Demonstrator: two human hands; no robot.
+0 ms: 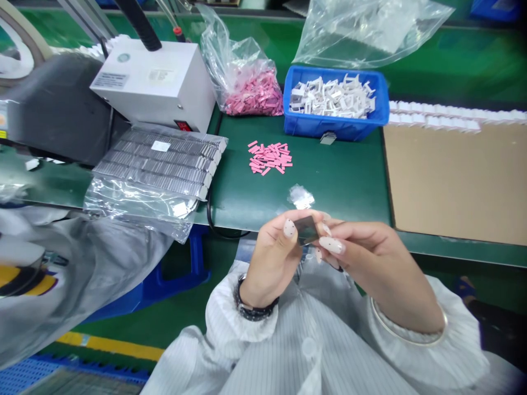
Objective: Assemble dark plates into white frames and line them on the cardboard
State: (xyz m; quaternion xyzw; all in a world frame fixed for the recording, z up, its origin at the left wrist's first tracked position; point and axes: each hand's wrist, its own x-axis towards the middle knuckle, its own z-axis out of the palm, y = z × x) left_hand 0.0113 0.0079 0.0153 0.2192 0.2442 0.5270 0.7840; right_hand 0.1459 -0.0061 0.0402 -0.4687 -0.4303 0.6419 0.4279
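Pinching a small dark square piece (pixel 307 230) by its edges, the left hand (pixel 269 258) and right hand (pixel 370 269) hold it just above the green workbench (pixel 337 203), near a clear plastic scrap (pixel 301 196), with loose pink pieces (pixel 269 157) and a blue bin (pixel 313 126) farther off.

A small dark square piece (pixel 307 230) shows against pale almond fingernails (pixel 289 228) dotted black; the white cleanroom smock (pixel 313 351) has fine grey stripes; the rectangular plastic bin (pixel 300 120) is bright blue.
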